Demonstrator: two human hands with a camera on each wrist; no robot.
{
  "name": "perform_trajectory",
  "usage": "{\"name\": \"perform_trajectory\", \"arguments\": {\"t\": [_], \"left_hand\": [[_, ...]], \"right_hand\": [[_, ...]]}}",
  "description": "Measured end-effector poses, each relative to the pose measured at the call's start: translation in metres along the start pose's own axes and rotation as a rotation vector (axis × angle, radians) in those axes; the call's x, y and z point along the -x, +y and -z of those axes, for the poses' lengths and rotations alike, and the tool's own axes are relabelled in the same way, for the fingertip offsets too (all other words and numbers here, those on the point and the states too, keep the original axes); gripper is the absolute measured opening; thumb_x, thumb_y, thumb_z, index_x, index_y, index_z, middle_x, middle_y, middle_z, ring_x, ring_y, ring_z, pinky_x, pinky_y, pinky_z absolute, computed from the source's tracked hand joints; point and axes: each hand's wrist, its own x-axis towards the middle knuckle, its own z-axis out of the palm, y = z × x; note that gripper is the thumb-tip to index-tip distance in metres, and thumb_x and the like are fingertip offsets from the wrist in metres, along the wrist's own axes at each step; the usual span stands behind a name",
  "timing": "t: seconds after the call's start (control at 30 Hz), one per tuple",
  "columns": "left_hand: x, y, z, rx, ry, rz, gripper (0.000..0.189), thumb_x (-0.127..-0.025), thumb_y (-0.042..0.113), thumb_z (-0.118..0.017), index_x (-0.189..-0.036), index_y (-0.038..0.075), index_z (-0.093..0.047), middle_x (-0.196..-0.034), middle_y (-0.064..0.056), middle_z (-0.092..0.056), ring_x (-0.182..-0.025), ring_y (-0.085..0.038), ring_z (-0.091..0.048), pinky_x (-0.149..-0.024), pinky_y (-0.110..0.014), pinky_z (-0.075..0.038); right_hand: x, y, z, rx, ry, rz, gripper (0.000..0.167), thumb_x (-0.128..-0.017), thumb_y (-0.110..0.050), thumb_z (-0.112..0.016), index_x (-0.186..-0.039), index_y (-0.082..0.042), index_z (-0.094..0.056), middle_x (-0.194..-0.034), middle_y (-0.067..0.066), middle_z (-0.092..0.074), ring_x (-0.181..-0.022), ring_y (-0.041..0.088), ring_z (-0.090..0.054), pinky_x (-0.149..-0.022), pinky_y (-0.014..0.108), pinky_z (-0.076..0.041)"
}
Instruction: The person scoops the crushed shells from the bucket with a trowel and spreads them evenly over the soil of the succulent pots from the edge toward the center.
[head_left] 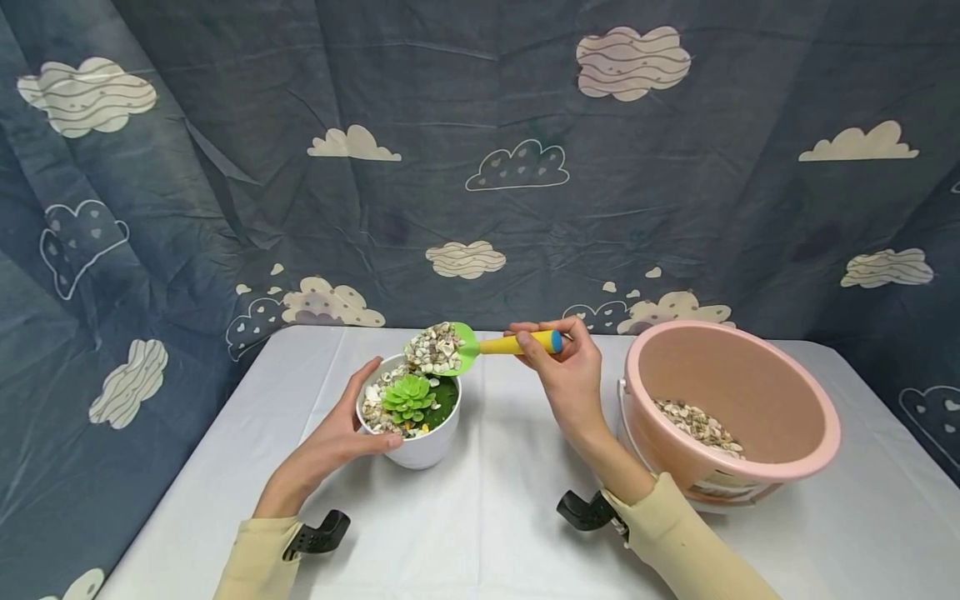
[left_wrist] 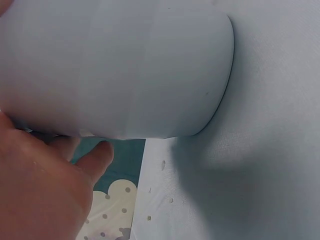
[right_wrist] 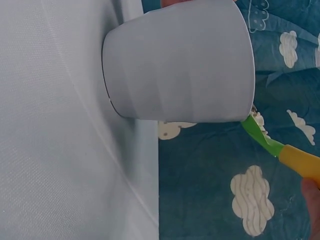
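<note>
A white flowerpot point(head_left: 423, 452) stands upright on the table, holding a green succulent point(head_left: 408, 398). Small pale pebbles cover part of its top, while a dark green patch point(head_left: 448, 398) shows at the right side. My left hand point(head_left: 337, 437) grips the pot from the left, thumb in front and fingers round the back. In my right hand point(head_left: 573, 379) is a small trowel with a green blade and yellow handle point(head_left: 501, 344). Its blade, heaped with pebbles point(head_left: 433, 348), is over the pot's back rim. The right wrist view shows the trowel point(right_wrist: 299, 160) close against that rim.
To the right stands a pink bucket point(head_left: 750, 362) with shell-like pebbles point(head_left: 697, 427) in its bottom and a white handle hanging at its side. White cloth covers the table point(head_left: 510, 508). Behind it hangs a dark curtain point(head_left: 450, 100) with cloud prints.
</note>
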Motion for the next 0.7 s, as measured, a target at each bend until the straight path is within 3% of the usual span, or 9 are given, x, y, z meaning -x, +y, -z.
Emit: {"name": "perform_trajectory", "arguments": {"t": [0.23,0.7], "left_hand": [[0.0010,0.0009,-0.0001,0.003,-0.001,0.012,0.109,-0.077,0.022,-0.082,-0.158,0.030,-0.010,-0.161,-0.016,-0.006,-0.142,-0.041,-0.021,-0.111,-0.057,-0.022],[-0.0006,-0.0007,0.0009,0.020,0.001,-0.005,0.109,-0.076,0.022,-0.083,-0.158,0.030,-0.011,-0.161,-0.014,-0.007,-0.144,-0.037,-0.019,-0.112,-0.055,-0.019]], "right_hand": [[0.0033,-0.0017,0.0005,0.004,-0.006,0.007,0.031,-0.091,-0.008,-0.070,-0.110,0.004,-0.048,-0.111,0.019,-0.069,-0.101,0.032,-0.068,-0.081,0.038,-0.055],[0.0058,-0.0086,0.0018,0.034,-0.011,0.016,0.032,-0.090,-0.008,-0.071,-0.109,0.006,-0.048,-0.110,0.020,-0.069,-0.100,0.031,-0.069,-0.081,0.038,-0.055]]}}
